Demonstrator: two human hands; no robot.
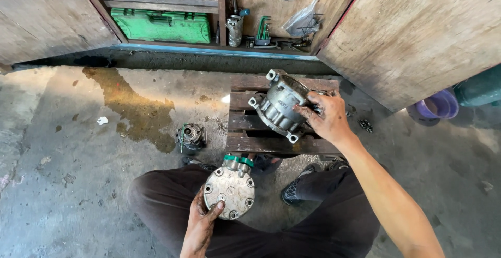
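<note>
My left hand (201, 225) grips a round grey metal end cover (229, 189) with green-capped ports, held over my left knee. My right hand (326, 117) rests on a grey cylindrical compressor body (279, 104) with mounting lugs, which lies tilted on a small slatted wooden stand (245, 144). Both hands are smeared with dark grease.
A small round metal part (190, 136) sits on the concrete floor left of the stand, beside a brown oil stain (138, 109). An open wooden cabinet behind holds a green tool case (162, 26), hex keys (262, 30) and a plastic bag. A purple bucket (440, 104) stands at right.
</note>
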